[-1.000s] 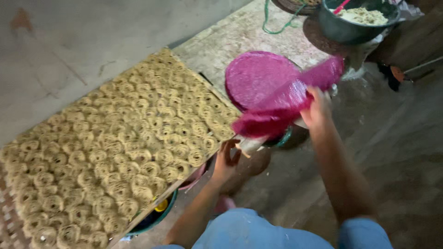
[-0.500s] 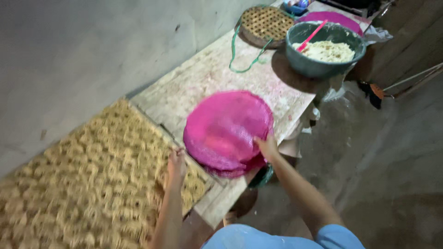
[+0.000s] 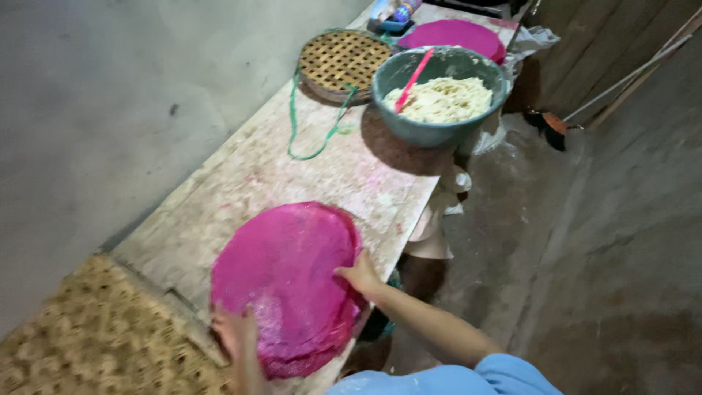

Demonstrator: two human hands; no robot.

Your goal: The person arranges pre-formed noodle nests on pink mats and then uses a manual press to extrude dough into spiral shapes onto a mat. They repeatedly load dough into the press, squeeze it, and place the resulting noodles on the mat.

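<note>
Round pink sheet (image 3: 285, 281) lying flat on the wooden bench.

The sheet is lying spread out near the bench's near end, its right and lower edges reaching the bench's front edge and slightly overhanging it. It is showing a bright magenta colour, dusted with pale powder in patches, most thickly toward its lower middle. Its outline is looking roughly circular, a little uneven, with thin layered edges showing along the right and lower rim. Both hands are resting on its rim, the right hand (image 3: 360, 276) at the right edge and the left hand (image 3: 238, 338) at the lower left edge, fingers lying flat.
</note>
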